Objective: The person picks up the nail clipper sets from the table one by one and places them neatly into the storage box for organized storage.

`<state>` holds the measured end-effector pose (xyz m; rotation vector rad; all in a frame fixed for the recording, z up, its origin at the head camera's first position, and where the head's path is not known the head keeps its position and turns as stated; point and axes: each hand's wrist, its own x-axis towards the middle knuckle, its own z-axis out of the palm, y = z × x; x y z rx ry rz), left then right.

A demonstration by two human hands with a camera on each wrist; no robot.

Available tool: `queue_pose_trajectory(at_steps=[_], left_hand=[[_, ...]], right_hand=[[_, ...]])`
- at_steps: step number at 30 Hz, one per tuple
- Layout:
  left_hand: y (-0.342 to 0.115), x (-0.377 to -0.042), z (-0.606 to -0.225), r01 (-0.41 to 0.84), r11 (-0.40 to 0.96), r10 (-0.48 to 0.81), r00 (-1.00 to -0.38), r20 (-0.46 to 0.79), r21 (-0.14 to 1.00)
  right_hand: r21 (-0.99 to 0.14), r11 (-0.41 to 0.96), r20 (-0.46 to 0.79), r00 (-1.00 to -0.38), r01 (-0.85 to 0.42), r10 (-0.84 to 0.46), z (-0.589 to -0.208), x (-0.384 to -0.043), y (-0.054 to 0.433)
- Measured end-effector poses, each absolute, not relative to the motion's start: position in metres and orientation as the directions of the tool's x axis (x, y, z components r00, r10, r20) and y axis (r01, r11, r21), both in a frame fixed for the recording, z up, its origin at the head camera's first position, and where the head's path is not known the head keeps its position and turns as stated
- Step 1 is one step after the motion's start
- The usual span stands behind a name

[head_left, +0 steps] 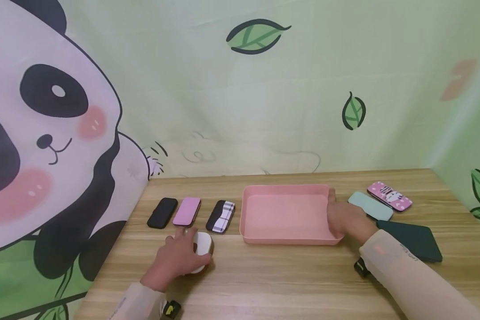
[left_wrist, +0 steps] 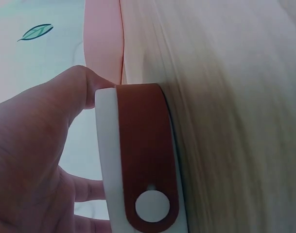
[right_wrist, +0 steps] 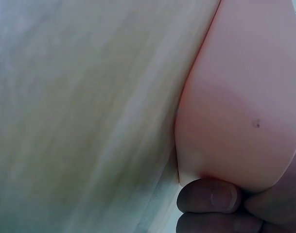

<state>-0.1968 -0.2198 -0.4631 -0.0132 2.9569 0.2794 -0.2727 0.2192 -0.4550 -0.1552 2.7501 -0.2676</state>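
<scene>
My left hand (head_left: 175, 257) holds a white rounded case (head_left: 203, 242) on the wooden table, thumb on its near side and fingers toward the far side. A brown strap (left_wrist: 147, 141) with a round white snap wraps the case's edge in the left wrist view. At the tray's right end, my right hand (head_left: 349, 218) grips the wall of a shallow pink tray (head_left: 292, 242). Curled fingertips (right_wrist: 213, 198) press against the outside of the tray's corner in the right wrist view. Nothing lies inside the tray.
Left of the tray lie a black case (head_left: 162, 213), a pink case (head_left: 187, 211) and a black-and-plaid case (head_left: 224, 217). To its right are a mint case (head_left: 368, 204), a pink patterned case (head_left: 390, 196) and a dark green flat item (head_left: 418, 240), partly behind my right sleeve.
</scene>
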Motion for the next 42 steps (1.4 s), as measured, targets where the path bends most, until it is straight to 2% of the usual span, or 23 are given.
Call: queue_pose_trajectory(at_steps=[17, 30, 42], left_hand=[[-0.209, -0.204, -0.438, 0.055, 0.983, 0.06, -0.998, -0.019, 0.173], [-0.188, -0.211, -0.416, 0.082, 0.982, 0.081, -0.997, 0.016, 0.169], [-0.161, -0.216, -0.401, 0.078, 0.972, 0.077, -0.997, 0.015, 0.221]], right_hand=[[-0.189, 0.978, -0.324, -0.934, -0.093, -0.152, -0.446, -0.274, 0.22], [-0.205, 0.975, -0.324, -0.935, -0.082, -0.147, -0.45, -0.276, 0.221], [-0.197, 0.977, -0.311, -0.939, -0.086, -0.145, -0.459, -0.272, 0.22]])
